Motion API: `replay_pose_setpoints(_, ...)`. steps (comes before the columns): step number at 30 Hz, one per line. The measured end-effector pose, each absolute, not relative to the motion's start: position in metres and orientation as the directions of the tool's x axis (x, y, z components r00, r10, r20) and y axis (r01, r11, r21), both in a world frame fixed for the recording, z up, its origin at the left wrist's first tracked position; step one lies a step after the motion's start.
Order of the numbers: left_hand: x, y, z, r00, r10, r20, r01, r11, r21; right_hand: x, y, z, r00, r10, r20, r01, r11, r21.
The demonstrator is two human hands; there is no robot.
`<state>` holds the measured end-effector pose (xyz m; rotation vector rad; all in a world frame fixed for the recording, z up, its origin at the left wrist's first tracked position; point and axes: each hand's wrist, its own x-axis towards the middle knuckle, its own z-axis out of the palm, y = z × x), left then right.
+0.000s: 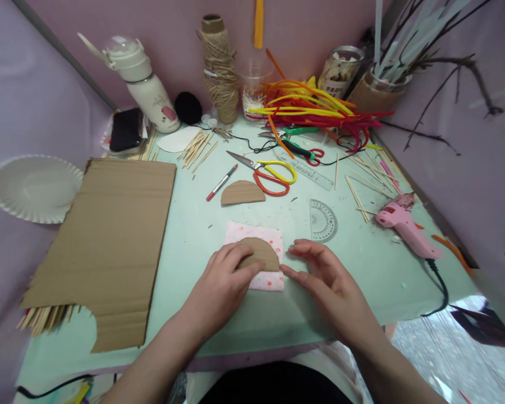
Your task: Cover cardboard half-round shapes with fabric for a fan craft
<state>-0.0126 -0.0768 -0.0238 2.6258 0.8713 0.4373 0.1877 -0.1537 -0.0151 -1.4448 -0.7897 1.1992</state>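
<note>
A brown cardboard half-circle lies on a pink patterned square of cloth or paper near the table's front. My left hand rests on the half-circle's left part, fingers curled down and pressing on it. My right hand lies just right of the pink square, fingers stretched out, thumb tip touching the square's right edge. A second cardboard half-circle lies farther back.
A large corrugated cardboard sheet covers the left of the mint table. Scissors, a red pen, a clear protractor, a ruler, wooden sticks and pipe cleaners lie behind. A pink glue gun sits right. A paper plate and bottle stand left.
</note>
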Motion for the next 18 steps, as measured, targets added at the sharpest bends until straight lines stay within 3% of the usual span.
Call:
replay_pose_setpoints(5, -0.0134, -0.0766, -0.0238, 0.771, 0.615, 0.168, 0.512, -0.755, 0.410, 0.1922, -0.1557, -0.0156, 0.335, 0.916, -0.220, -0.107, -0.195, -0.975)
replay_pose_setpoints(13, -0.0121, -0.0758, -0.0226, 0.775, 0.611, 0.163, 0.505, -0.753, 0.421, 0.1872, -0.1527, -0.0169, 0.268, 0.929, -0.256, -0.208, -0.204, -0.957)
replay_pose_setpoints(18, -0.0127, -0.0762, -0.0225, 0.768, 0.620, 0.162, 0.514, -0.747, 0.421, 0.1866, -0.1531, -0.0160, 0.256, 0.939, -0.231, -0.153, -0.197, -0.968)
